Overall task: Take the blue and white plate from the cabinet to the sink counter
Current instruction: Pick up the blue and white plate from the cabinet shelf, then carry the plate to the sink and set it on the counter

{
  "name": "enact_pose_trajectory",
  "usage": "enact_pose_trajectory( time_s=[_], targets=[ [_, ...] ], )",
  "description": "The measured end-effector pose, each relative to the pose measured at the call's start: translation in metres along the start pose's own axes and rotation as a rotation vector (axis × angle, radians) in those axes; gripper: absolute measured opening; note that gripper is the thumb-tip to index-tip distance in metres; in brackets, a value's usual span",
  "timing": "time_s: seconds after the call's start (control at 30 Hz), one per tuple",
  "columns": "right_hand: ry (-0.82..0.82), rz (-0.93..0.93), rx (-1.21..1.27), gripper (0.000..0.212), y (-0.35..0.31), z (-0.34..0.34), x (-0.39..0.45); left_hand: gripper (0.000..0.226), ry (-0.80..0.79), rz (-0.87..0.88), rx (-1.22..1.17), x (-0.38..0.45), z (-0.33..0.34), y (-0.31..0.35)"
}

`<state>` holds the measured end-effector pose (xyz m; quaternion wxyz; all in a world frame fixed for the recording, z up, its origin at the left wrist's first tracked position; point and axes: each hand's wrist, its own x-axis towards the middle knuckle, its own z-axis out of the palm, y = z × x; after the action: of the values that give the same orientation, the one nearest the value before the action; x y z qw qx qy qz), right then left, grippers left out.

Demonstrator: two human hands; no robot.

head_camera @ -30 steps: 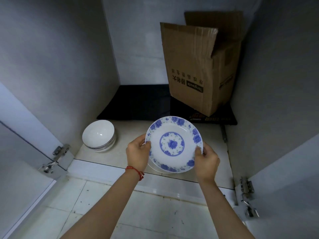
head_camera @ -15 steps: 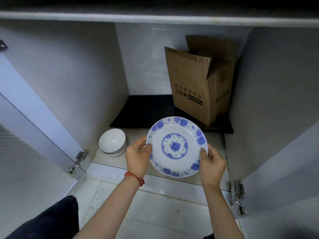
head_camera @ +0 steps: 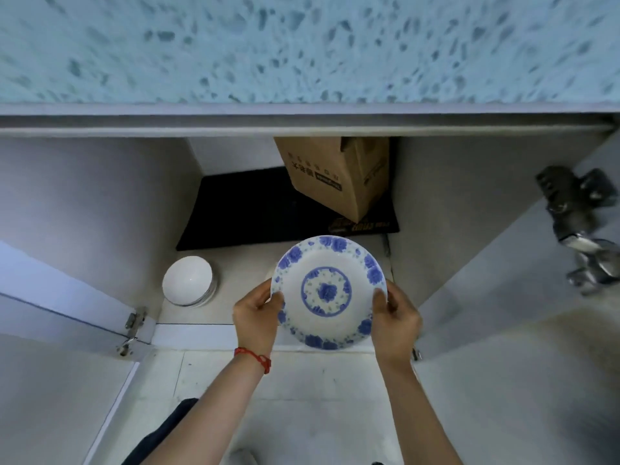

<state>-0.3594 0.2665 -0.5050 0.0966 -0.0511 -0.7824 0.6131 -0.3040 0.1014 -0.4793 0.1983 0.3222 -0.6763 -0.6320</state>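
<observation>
The blue and white plate (head_camera: pixel 330 292), round with blue flowers on its rim and centre, is held face up in front of the open cabinet (head_camera: pixel 100 209), above its front edge. My left hand (head_camera: pixel 256 317) grips the plate's left rim, a red string on that wrist. My right hand (head_camera: pixel 396 318) grips the right rim. The speckled blue-grey counter (head_camera: pixel 302 45) fills the top of the view, above the cabinet opening.
Stacked white bowls (head_camera: pixel 189 281) sit at the cabinet's front left. A cardboard box (head_camera: pixel 335 176) stands on a black mat (head_camera: pixel 241 209) at the back. Both cabinet doors hang open, the right door's metal hinges (head_camera: pixel 580 223) close to the camera. Pale floor tiles (head_camera: pixel 302 397) lie below.
The view has risen and pulled back, so the counter top now shows. The plate has come out of the cabinet with both hands still on its rim.
</observation>
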Motion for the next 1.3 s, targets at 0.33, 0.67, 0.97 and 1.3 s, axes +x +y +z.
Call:
enact_pose_trajectory(
  time_s=[0.33,0.67,0.97,1.3],
  targets=[
    [0.046,0.106,-0.133,0.018,-0.052,-0.047,-0.030,0.031,-0.072,-0.145,0.051,-0.035,-0.009,0.055],
    [0.066,0.253,-0.126,0.018,-0.129,-0.065,-0.068,0.031,-0.054,-0.190,0.090,-0.066,-0.054,0.117],
    [0.006,0.370,-0.135,0.019,-0.198,-0.098,-0.094,0.029,-0.047,-0.219,0.076,-0.113,-0.082,0.176],
    [0.000,0.315,-0.227,0.016,-0.279,-0.148,-0.128,0.026,-0.083,-0.223,0.062,-0.171,-0.109,0.242]
  ],
)
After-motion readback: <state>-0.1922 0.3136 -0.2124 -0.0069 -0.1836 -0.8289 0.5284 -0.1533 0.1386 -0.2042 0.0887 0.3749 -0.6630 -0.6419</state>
